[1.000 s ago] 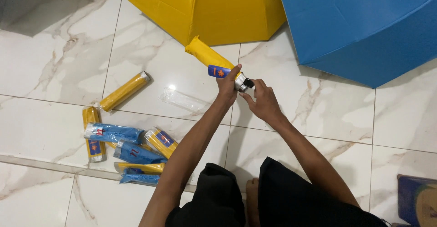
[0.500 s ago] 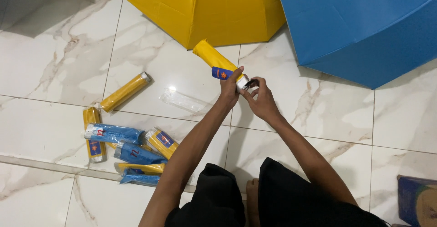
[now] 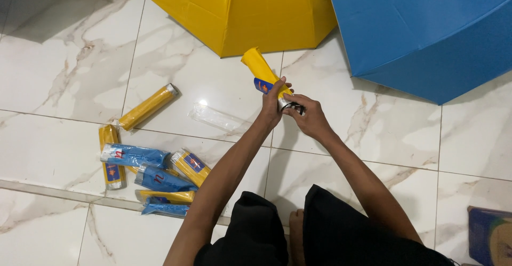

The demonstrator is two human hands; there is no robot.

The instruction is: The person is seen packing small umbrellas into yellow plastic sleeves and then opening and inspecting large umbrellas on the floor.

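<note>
Right now both hands work a folded yellow umbrella (image 3: 262, 75) just below the open yellow canopy (image 3: 240, 10): left hand (image 3: 273, 106) clasps its body steady, right hand (image 3: 309, 117) pinches the handle end, tip pointing canopyward.

Home floor, marble tiles (image 3: 80, 74), open umbrellas (image 3: 426, 31)

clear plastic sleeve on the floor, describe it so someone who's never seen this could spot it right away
Start at the open yellow umbrella at the top, then drop to the tile left of the left hand. The clear plastic sleeve lies there flat and alone; unlike the folded umbrellas, it is see-through.
</note>
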